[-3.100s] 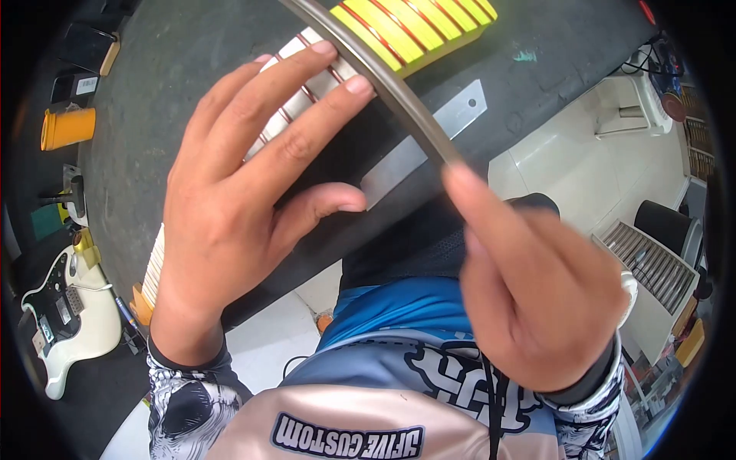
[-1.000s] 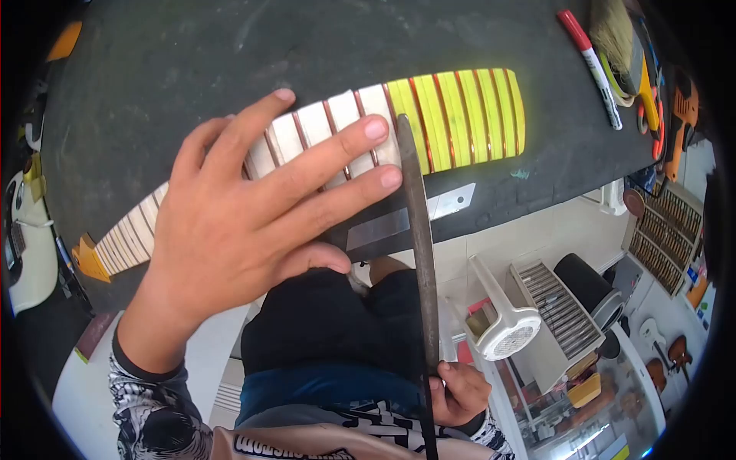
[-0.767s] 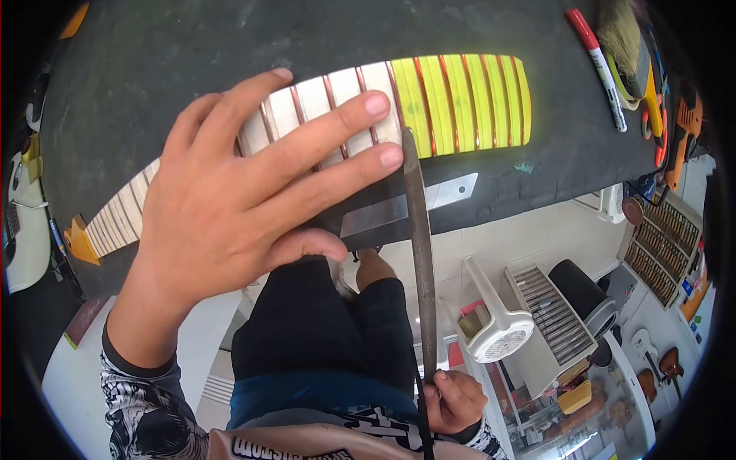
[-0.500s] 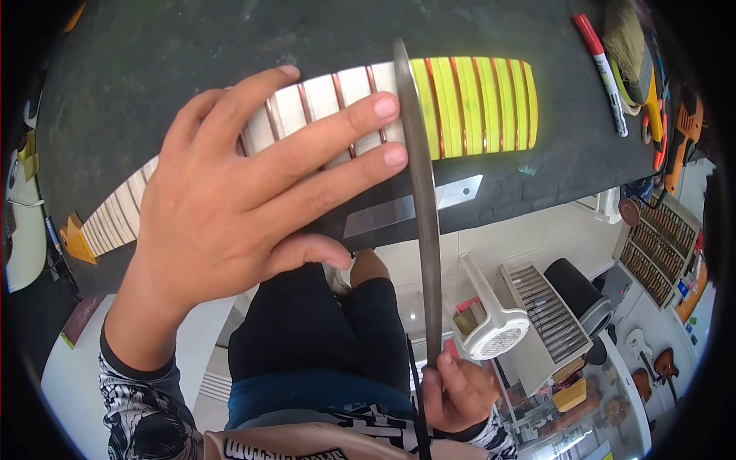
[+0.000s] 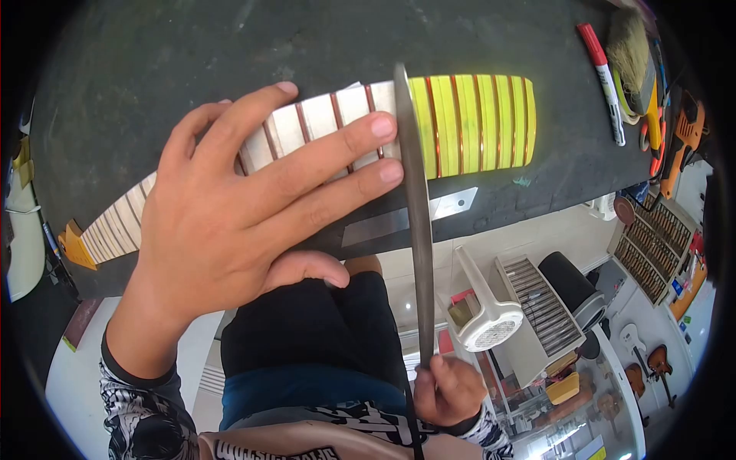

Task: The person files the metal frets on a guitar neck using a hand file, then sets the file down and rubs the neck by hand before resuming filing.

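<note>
A guitar neck (image 5: 280, 138) lies across the dark table, its fretboard crossed by copper-coloured frets. Between the frets the surface is whitish on the left and bright yellow-green at the right end (image 5: 471, 126). My left hand (image 5: 222, 207) rests flat on the whitish part, fingers spread, two fingertips close beside a long grey file (image 5: 418, 199). The file lies crosswise over the fretboard at the border of the two colours. Its near end is gripped in my right hand (image 5: 452, 389), by my body. A small yellow-brown block (image 5: 77, 244) sits at the neck's narrow end.
A flat metal strip (image 5: 376, 228) lies near the table's front edge, partly under the file. A red-capped marker (image 5: 602, 80), a brush (image 5: 629, 57) and orange-handled tools (image 5: 686, 134) lie at right. Below stand a white hair dryer (image 5: 491, 318) and a file rack (image 5: 544, 299).
The view has tilted slightly, so the table appears lower. The file tip reaches a little less far past the fretboard's far edge. My left hand keeps its place on the neck.
</note>
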### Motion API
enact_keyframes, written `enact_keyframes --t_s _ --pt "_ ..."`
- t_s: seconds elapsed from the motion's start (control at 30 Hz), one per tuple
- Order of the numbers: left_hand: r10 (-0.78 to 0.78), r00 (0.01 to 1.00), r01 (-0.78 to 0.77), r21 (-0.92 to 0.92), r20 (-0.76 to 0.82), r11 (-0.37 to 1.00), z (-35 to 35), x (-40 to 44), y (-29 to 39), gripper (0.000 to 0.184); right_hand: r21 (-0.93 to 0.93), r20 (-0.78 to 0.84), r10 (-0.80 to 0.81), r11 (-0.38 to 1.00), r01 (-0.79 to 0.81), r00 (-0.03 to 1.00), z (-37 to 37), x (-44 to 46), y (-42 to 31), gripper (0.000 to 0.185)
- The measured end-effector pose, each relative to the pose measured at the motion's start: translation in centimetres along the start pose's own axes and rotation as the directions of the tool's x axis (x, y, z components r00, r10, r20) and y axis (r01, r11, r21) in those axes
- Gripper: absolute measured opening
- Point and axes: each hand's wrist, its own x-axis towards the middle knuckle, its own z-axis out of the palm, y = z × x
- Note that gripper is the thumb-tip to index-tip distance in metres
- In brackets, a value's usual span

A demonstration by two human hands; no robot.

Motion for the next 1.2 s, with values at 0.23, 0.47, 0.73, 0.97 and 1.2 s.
enact_keyframes --t_s 0.23,0.47,0.73,0.97,1.2 --pt "-0.007 0.999 0.007 -0.008 0.033 1.000 -0.2 0.1 0.0 0.071 -0.012 0.025 -0.009 1.000 0.009 1.000 -0.7 0.3 -0.7 0.050" --pt "-0.019 0.998 0.019 -0.013 0.052 1.000 -0.4 0.1 0.0 0.072 0.035 -0.073 0.008 0.999 -0.005 0.997 1.4 9.3 -1.3 0.050" --pt "-0.015 0.998 0.015 -0.012 0.057 1.000 -0.4 0.1 -0.1 0.073 -0.027 -0.025 -0.016 0.999 0.016 1.000 1.1 -2.6 0.2 0.055" --pt "0.011 1.000 -0.011 0.009 0.026 1.000 -0.2 0.1 0.0 0.077 -0.030 -0.073 -0.058 0.998 0.056 0.996 1.2 4.3 -0.3 0.055" --pt "0.027 1.000 -0.026 0.029 -0.010 0.999 0.2 -0.1 0.0 0.078 -0.020 -0.106 -0.032 0.999 0.030 0.994 2.2 7.9 -0.3 0.053"
